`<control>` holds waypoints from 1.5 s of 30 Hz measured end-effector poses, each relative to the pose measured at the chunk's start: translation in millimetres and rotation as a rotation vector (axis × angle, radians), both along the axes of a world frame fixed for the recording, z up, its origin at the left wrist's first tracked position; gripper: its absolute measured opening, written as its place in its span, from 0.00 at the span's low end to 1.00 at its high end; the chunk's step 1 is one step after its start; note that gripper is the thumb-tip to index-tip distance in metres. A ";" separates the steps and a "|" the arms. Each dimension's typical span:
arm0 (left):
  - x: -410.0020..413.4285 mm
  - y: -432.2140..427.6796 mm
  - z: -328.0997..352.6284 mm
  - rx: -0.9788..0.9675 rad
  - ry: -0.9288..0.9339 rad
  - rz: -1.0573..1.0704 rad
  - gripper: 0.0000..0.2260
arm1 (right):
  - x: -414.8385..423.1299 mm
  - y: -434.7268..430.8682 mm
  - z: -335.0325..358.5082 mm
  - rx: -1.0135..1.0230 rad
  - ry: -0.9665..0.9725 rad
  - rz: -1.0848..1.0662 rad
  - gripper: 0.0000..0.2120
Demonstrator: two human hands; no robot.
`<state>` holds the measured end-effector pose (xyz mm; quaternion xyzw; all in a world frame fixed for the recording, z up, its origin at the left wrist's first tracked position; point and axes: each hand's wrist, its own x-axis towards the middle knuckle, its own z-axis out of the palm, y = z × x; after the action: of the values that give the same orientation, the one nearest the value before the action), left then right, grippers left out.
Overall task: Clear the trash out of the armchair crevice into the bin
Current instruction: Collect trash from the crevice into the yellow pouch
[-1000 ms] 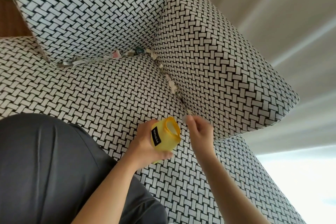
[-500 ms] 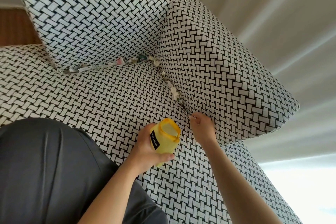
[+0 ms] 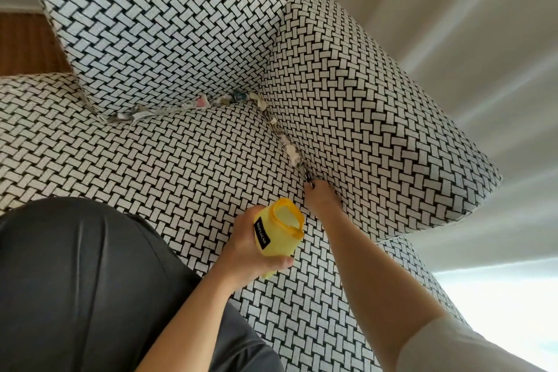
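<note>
The black-and-white woven armchair fills the view, and the trash sits wedged in the crevice round the seat cushion. Pale paper and coloured scraps run along the seat's back edge under the backrest, from near its back left corner to the back right corner. They then go on down the seat's right edge against the armrest, ending roughly halfway to the front. The right hand reaches into that right-edge gap at the near end of the line of scraps, fingers bunched and curled, tips against a small dark, shiny scrap; whether they actually have hold of it I cannot tell. The left hand grips a small yellow bin, fingers and thumb wrapped round its body, over the front right part of the seat just beside the right wrist, its open mouth tilted up toward the crevice and a black label on its side. A leg in dark trousers covers the seat's front left part, and a pale curtain hangs beyond the armrest
</note>
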<state>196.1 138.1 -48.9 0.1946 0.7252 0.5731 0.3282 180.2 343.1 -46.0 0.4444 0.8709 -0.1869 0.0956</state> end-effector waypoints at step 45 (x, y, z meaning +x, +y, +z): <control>-0.8 -1.1 -6.4 0.024 0.054 -0.043 0.38 | 2.4 -12.9 8.0 0.235 -0.010 0.202 0.19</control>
<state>195.3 137.0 -55.3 0.2293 0.7227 0.5690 0.3183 182.6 330.3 -38.0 0.3638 0.9264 -0.0709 0.0658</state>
